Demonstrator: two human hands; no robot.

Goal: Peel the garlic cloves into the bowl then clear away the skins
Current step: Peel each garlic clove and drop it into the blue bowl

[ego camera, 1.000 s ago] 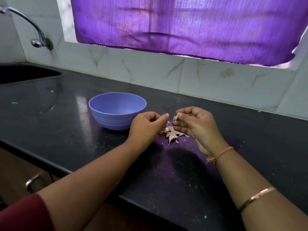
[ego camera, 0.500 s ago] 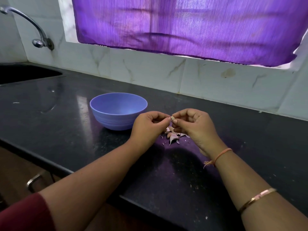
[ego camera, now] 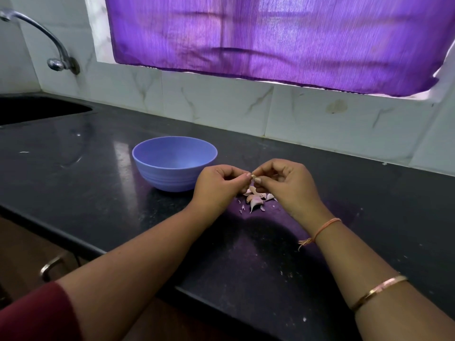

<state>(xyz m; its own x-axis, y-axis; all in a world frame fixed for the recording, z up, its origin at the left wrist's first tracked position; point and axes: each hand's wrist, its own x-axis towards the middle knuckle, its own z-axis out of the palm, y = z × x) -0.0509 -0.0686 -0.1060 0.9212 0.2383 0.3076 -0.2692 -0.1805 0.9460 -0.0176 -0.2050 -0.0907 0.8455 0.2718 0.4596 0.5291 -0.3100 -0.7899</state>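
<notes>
Now our left hand has rejoined our right hand, both pinching one small pale garlic clove over pinkish papery skins mid-depth on the black stone worktop, beside the round blue plastic bowl; peeling resumes, we judge.

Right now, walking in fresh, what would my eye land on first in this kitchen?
The glowing purple curtain fills the window along the top. Below it, over the black counter, the left hand and right hand meet fingertip to fingertip, both pinching a small garlic clove above a little heap of pale garlic pieces and skins. A lilac-blue bowl stands just left of the hands.
</notes>
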